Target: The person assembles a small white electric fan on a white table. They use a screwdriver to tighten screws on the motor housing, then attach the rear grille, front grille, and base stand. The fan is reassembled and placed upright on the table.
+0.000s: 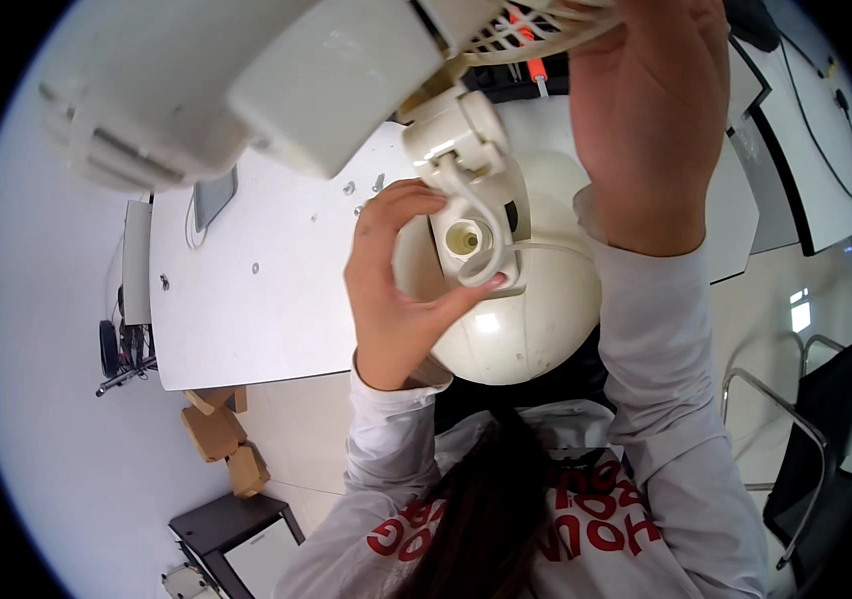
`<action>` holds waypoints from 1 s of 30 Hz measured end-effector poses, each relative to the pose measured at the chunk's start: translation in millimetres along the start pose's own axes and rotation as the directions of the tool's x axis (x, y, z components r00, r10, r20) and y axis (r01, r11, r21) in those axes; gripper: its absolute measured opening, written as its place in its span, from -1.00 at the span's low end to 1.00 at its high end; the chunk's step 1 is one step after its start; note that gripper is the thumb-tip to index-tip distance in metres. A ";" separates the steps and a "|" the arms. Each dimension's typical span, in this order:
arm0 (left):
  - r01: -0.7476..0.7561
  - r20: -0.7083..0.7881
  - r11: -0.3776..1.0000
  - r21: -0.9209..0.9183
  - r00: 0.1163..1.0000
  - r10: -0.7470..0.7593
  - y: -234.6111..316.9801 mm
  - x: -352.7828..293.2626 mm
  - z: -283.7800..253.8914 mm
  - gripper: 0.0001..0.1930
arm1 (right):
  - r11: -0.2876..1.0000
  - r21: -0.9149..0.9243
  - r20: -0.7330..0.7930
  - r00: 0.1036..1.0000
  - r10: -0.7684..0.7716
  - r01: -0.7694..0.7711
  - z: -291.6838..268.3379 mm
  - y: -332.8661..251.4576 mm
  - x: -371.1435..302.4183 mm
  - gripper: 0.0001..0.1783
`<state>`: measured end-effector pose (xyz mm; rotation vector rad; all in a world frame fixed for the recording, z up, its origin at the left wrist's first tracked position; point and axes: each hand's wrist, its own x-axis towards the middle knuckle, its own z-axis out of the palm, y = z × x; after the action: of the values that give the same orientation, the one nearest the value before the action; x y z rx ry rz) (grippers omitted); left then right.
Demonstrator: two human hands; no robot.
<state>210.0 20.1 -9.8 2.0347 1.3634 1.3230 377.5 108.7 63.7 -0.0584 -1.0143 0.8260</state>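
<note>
A cream-coloured electric fan stands at the table's near edge, its rounded base [491,344] below and its motor housing [306,85] looming close at upper left. Between them is the jointed neck [456,135], from which a pale cable [494,215] loops down beside a round socket [466,239]. My left hand [391,290] curls around the socketed bracket, with the thumb on its near side and the fingers on its far side. Raised at upper right, my right hand [651,120] is against the fan's slatted grille [536,30]; its fingers are hidden past the top edge.
On the white table [256,329] lie several small metal screws and nuts [349,188], left of the fan. A flat grey device [214,200] rests farther left. Cardboard boxes [214,431] and a dark cabinet [231,524] are at lower left, a black chair [816,439] at right.
</note>
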 end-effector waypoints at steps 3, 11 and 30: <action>0.010 -0.045 0.995 0.104 0.999 -0.005 6.7 0.0 7.4 -0.53 | 0.999 0.032 0.045 0.999 -0.016 0.014 2.6 -2.7 3.6 -0.40; 0.173 -0.064 0.968 -0.183 0.980 -0.188 10.9 2.8 3.4 -0.66 | 0.977 0.027 -0.099 0.971 0.215 -0.214 -30.4 -14.2 16.4 -0.48; 0.136 0.203 0.861 -0.490 0.978 -0.038 -36.6 12.0 -37.5 -0.63 | 0.911 0.171 -0.021 0.924 0.383 -0.374 19.4 2.3 2.2 -0.51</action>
<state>160.3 40.4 -10.9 1.6666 0.8934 1.2480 361.9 105.5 75.1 -0.1392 -0.8916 1.2558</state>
